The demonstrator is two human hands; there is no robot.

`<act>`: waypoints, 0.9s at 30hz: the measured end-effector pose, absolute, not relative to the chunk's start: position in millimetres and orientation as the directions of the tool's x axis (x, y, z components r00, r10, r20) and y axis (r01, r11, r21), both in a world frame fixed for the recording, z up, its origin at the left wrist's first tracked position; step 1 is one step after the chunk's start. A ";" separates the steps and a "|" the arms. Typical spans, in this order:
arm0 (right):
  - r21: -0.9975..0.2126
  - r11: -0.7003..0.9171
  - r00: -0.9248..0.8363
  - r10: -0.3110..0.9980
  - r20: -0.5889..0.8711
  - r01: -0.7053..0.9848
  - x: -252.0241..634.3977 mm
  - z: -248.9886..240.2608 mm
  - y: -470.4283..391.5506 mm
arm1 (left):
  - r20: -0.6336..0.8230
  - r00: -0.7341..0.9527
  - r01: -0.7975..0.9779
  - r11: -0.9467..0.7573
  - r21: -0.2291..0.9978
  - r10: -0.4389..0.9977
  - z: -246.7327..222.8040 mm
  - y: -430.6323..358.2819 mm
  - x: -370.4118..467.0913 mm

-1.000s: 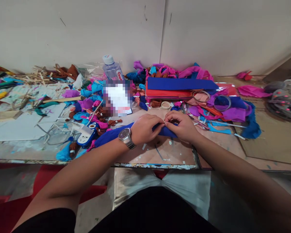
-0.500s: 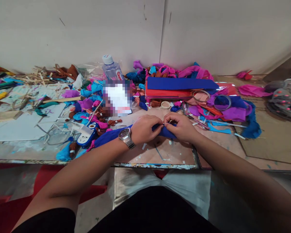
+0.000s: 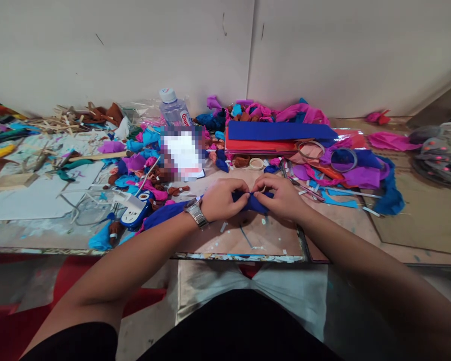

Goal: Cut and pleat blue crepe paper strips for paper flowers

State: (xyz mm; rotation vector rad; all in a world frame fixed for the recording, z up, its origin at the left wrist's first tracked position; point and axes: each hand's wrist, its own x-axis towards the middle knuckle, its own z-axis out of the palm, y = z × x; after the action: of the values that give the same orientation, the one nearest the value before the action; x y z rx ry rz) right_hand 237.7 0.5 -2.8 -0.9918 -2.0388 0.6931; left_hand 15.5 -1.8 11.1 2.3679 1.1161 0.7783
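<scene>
A long strip of dark blue crepe paper [image 3: 168,214] lies in front of me, running from under my left wrist into both hands. My left hand [image 3: 223,199], below a metal watch [image 3: 196,212], pinches the strip's upper edge between thumb and fingers. Close beside it, my right hand [image 3: 280,196] pinches the same edge, its fingertips almost touching the left ones. Between the hands the paper looks gathered and bunched. Its far end is partly hidden by my right hand.
Behind my hands stand a bottle [image 3: 174,108] and a blurred, lit phone [image 3: 182,153]. Folded blue paper [image 3: 281,131] lies on red sheets [image 3: 261,146]. Tape rolls [image 3: 344,159] sit to the right. A power strip [image 3: 136,210] and coloured paper scraps lie on the left.
Both hands stay on the blue paper with small finger shifts. The fingertips have moved slightly along the edge, and the view has shifted a little.
</scene>
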 end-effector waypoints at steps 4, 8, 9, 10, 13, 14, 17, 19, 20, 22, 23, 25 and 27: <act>-0.699 0.589 -0.439 0.796 0.416 0.405 237.3 -1.9 -0.8 | 0.305 0.540 0.552 -0.603 0.576 0.785 11.4 -2.0 15.7; -0.706 0.579 -0.440 0.802 0.404 0.407 234.3 -0.2 -2.3 | 0.348 0.584 0.522 -0.668 0.531 0.733 9.8 -1.9 16.6; -0.714 0.568 -0.440 0.809 0.390 0.410 233.5 -0.3 -2.4 | 0.363 0.602 0.518 -0.694 0.500 0.711 9.3 -2.2 17.1; -0.724 0.554 -0.442 0.816 0.373 0.411 232.8 -0.8 -2.4 | 0.375 0.621 0.516 -0.719 0.466 0.688 9.0 -2.5 17.6; -0.755 0.516 -0.445 0.832 0.330 0.405 232.0 -2.2 -1.8 | 0.390 0.647 0.520 -0.754 0.402 0.655 9.0 -3.1 17.9; -0.762 0.505 -0.437 0.839 0.324 0.404 232.3 -2.3 -1.5 | 0.390 0.642 0.525 -0.750 0.403 0.660 9.4 -2.9 17.3; -0.763 0.493 -0.410 0.852 0.326 0.418 234.3 -1.2 -0.8 | 0.381 0.613 0.541 -0.719 0.436 0.692 10.6 -1.1 13.8; -0.753 0.509 -0.413 0.844 0.342 0.417 235.8 0.0 -0.6 | 0.370 0.605 0.543 -0.705 0.456 0.705 11.1 0.2 11.5; -0.748 0.522 -0.420 0.836 0.353 0.411 236.4 0.4 -0.6 | 0.365 0.605 0.542 -0.702 0.462 0.707 11.3 0.5 10.7; -0.741 0.542 -0.428 0.823 0.373 0.397 237.1 0.7 -0.8 | 0.354 0.610 0.539 -0.698 0.471 0.709 11.4 0.5 10.2; -0.738 0.546 -0.426 0.821 0.380 0.395 237.2 0.6 -0.8 | 0.349 0.610 0.537 -0.695 0.479 0.712 11.6 0.3 10.3; -0.734 0.544 -0.415 0.826 0.382 0.407 237.3 0.6 -0.8 | 0.341 0.607 0.525 -0.685 0.506 0.718 12.3 0.3 10.3; -0.732 0.532 -0.397 0.837 0.377 0.425 237.7 1.2 -0.2 | 0.340 0.600 0.505 -0.673 0.540 0.724 13.4 1.8 9.2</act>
State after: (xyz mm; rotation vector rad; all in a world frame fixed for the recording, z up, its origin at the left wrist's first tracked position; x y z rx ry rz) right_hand 237.7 -0.2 1.2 -1.0216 -2.0208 0.6986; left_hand 9.2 1.8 13.4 2.4405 0.9858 0.7701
